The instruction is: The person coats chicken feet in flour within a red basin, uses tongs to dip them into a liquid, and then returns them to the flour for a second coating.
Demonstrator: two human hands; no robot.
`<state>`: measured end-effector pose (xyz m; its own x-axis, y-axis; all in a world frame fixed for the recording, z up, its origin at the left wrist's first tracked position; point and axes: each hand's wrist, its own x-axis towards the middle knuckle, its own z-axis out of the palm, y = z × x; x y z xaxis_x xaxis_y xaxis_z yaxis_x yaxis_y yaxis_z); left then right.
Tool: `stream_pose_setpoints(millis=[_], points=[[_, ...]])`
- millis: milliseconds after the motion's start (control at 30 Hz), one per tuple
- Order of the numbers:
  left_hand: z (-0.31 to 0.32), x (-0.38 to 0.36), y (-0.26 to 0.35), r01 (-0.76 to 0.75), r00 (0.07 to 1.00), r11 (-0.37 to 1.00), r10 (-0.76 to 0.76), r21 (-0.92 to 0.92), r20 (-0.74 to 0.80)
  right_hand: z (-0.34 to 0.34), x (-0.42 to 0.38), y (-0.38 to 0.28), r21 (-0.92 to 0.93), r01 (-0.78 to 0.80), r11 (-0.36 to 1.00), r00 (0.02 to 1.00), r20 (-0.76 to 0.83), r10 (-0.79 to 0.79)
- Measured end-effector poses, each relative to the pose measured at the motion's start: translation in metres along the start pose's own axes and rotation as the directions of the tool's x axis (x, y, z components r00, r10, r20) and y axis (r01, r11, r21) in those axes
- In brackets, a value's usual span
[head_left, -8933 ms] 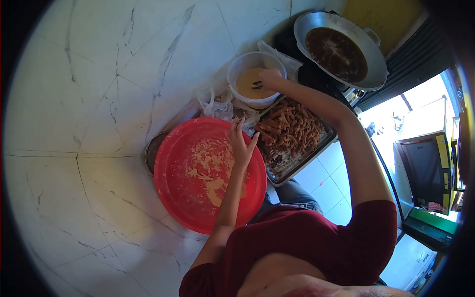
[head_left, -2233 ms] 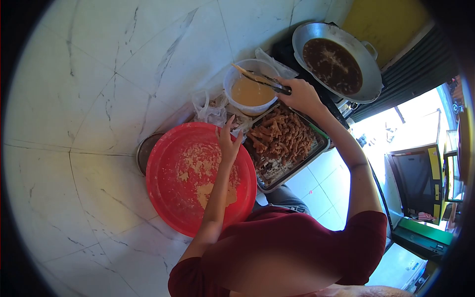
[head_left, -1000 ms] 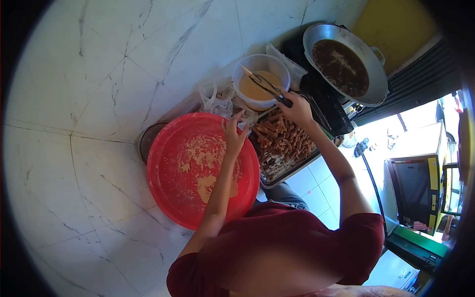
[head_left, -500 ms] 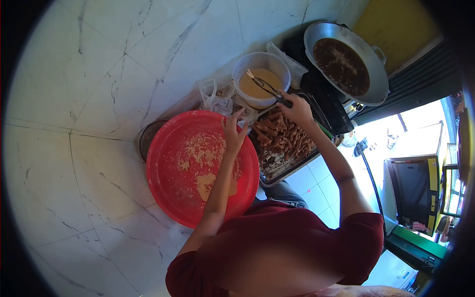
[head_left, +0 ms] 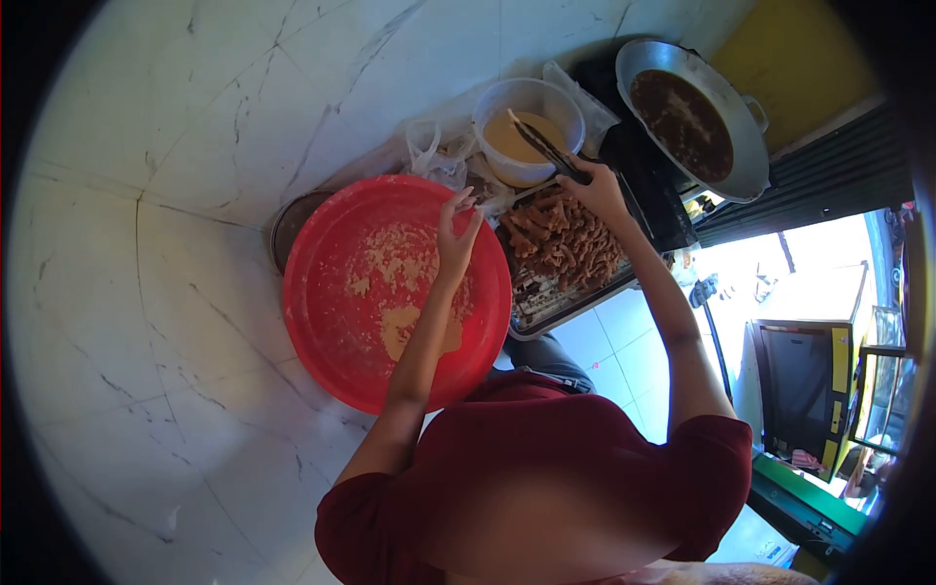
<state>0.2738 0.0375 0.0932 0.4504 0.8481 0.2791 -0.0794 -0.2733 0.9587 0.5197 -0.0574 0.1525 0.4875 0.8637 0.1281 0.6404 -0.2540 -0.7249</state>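
My right hand (head_left: pixel 597 190) grips a pair of dark-handled tongs (head_left: pixel 546 143), which point over a clear plastic tub (head_left: pixel 482 122) of pale tan batter (head_left: pixel 502 136). A small pale piece shows at the tongs' tip. Over the right side of a large red basin (head_left: pixel 312 263), my left hand (head_left: pixel 456 239) is raised with its fingers apart, holding nothing. Pale flour with crumbly lumps (head_left: pixel 405 327) lies in the basin, partly behind my left forearm. Below the tongs, a metal tray (head_left: pixel 531 327) carries a heap of brown fried pieces (head_left: pixel 565 239).
A wide metal pan (head_left: pixel 756 161) of dark brown liquid sits on a black stove at the upper right. Crumpled plastic bags (head_left: pixel 434 156) lie between basin and tub. A round metal rim (head_left: pixel 285 234) shows behind the basin, near the marbled tile wall.
The whole view has shifted slightly, and the basin and tub appear higher. The tongs' arms look closer together, still over the tub. My left hand stays open over the basin.
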Motion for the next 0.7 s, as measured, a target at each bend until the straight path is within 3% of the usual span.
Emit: stream_pose_setpoints(millis=[133, 167, 267, 367, 467, 567, 667, 700], points=[[-0.060, -0.053, 0.011, 0.104, 0.988, 0.980, -0.121, -0.167, -0.095, 0.002, -0.022, -0.041, 0.163, 0.020, 0.986, 0.995, 0.095, -0.036], [-0.077, -0.071, 0.008, 0.113, 0.977, 0.978, -0.142, -0.177, -0.159, 0.009, -0.029, -0.045, 0.118, 0.072, 0.990, 0.988, 0.128, -0.087], [-0.133, -0.126, 0.009, 0.210, 0.898, 0.939, -0.295, -0.272, -0.326, 0.022, -0.061, -0.104, 0.187, -0.238, 0.953, 0.875, 0.467, 0.127], [-0.178, -0.173, 0.029, 0.248, 0.839, 0.967, -0.247, -0.065, -0.484, 0.075, -0.093, -0.097, 0.102, 0.229, 0.968, 0.817, 0.520, -0.248], [-0.203, -0.208, 0.050, 0.274, 0.799, 0.947, -0.129, 0.165, -0.587, 0.107, -0.125, -0.122, -0.030, 0.292, 0.956, 0.613, 0.773, -0.164], [-0.212, -0.231, 0.059, 0.306, 0.779, 0.897, -0.044, 0.318, -0.625, 0.128, -0.147, -0.137, -0.092, 0.449, 0.889, 0.443, 0.887, -0.132], [-0.214, -0.242, 0.060, 0.327, 0.789, 0.886, -0.066, 0.327, -0.611, 0.141, -0.153, -0.140, -0.144, 0.564, 0.813, 0.441, 0.885, -0.149], [-0.217, -0.244, 0.056, 0.321, 0.803, 0.876, -0.051, 0.360, -0.594, 0.148, -0.146, -0.142, -0.107, 0.540, 0.835, 0.455, 0.872, -0.182]])
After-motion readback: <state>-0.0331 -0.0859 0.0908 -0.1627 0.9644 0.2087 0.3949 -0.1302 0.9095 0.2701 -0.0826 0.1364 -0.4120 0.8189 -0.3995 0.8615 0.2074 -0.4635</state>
